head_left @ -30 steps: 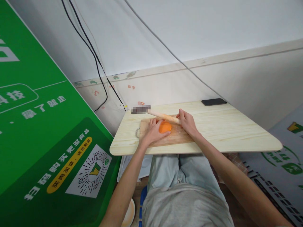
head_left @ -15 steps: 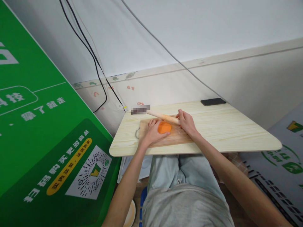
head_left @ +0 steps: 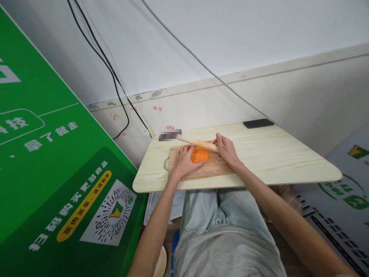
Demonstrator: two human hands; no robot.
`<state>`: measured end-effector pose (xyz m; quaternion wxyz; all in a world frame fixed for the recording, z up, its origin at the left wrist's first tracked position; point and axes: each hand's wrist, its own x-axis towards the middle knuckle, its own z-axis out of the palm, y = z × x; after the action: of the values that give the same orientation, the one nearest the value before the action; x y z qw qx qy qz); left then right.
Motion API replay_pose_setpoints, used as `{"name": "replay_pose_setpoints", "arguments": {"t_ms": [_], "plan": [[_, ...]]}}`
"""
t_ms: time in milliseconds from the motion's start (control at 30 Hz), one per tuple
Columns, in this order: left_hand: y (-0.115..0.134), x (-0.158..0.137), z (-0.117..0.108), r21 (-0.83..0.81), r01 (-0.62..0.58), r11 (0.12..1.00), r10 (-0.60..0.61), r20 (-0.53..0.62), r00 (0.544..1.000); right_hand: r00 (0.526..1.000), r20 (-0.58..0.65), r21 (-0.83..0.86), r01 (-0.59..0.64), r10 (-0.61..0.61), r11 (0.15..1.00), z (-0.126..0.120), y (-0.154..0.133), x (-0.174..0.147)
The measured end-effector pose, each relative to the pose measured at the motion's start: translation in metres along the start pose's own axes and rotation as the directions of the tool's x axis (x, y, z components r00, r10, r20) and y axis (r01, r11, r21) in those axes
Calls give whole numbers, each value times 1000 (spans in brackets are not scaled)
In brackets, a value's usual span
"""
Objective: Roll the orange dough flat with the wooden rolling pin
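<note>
A flattened orange piece of what looks like dough or modelling clay (head_left: 199, 155) rests on the wooden cutting board (head_left: 198, 174). My left hand (head_left: 186, 161) cups it from the left, fingers along its far side and thumb along its near edge. In my right hand (head_left: 226, 148) is the near end of a wooden rolling pin (head_left: 198, 143), with the fingers wrapped around it. The pin slants away to the left behind the orange piece, and its far end reaches a blurred-out patch (head_left: 170, 135).
A pale wood-grain table (head_left: 285, 161) carries the board and, at the back right, a black phone (head_left: 258, 123). The wall stands behind it, with cables (head_left: 115, 77) hanging. A green printed panel (head_left: 57, 161) borders the left side. Below is a round plate-like object (head_left: 161, 261).
The orange piece now shows a rounder, broader face and sits slightly lower against the pin. My left thumb has shifted a little left. The view has moved slightly.
</note>
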<state>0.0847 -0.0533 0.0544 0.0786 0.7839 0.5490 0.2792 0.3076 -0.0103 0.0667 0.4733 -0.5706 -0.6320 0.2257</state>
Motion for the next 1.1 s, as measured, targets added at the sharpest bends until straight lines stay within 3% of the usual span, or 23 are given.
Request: {"name": "replay_pose_setpoints", "arguments": {"t_ms": [167,533,933,1100], "plan": [[1,1,1,78,43,996,-44,12,999,1000,-13,2,-2,2,1000,0,-1,0],[-1,4,0,17,22,1000,-22,8,1000,1000,-26,-11,4,-4,1000,1,2,1],[-7,1,-4,-253,-87,964,93,10,996,999,-33,-31,-15,14,999,0,3,2],[-13,4,-1,-306,-63,950,84,56,995,999,-32,-39,-16,15,999,0,2,1]]}}
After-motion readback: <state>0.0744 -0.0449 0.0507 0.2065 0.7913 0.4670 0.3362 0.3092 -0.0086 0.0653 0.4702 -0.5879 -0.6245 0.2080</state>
